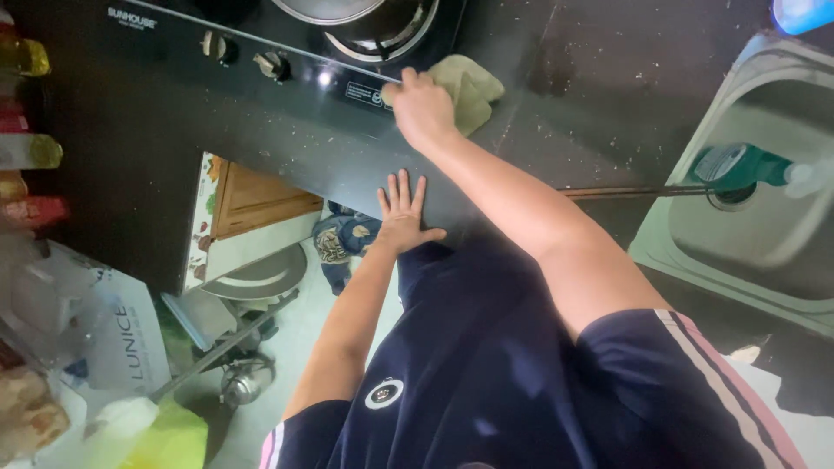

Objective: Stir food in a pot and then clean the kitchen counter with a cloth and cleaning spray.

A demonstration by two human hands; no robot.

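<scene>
- We look down at a pale green folded cloth (pixel 470 89) lying on the dark speckled stone counter (pixel 599 95), at the front right corner of a black glass gas stove (pixel 261 35).
- Our right hand (pixel 420 106) rests on the cloth's left part; the rest of the cloth spreads out to the right, past the hand.
- The right fingers (pixel 407 80) are curled down over the cloth's edge, pressing it against the stove corner.
- Our left hand (pixel 402 211) lies flat on the counter's front edge, fingers spread wide and straight, holding nothing, well apart from the cloth.
- To the right sits a steel sink (pixel 764 234) with a teal plastic bottle (pixel 738 165) lying in it.
- Two round metal knobs (pixel 248 56) line the stove's front.
</scene>
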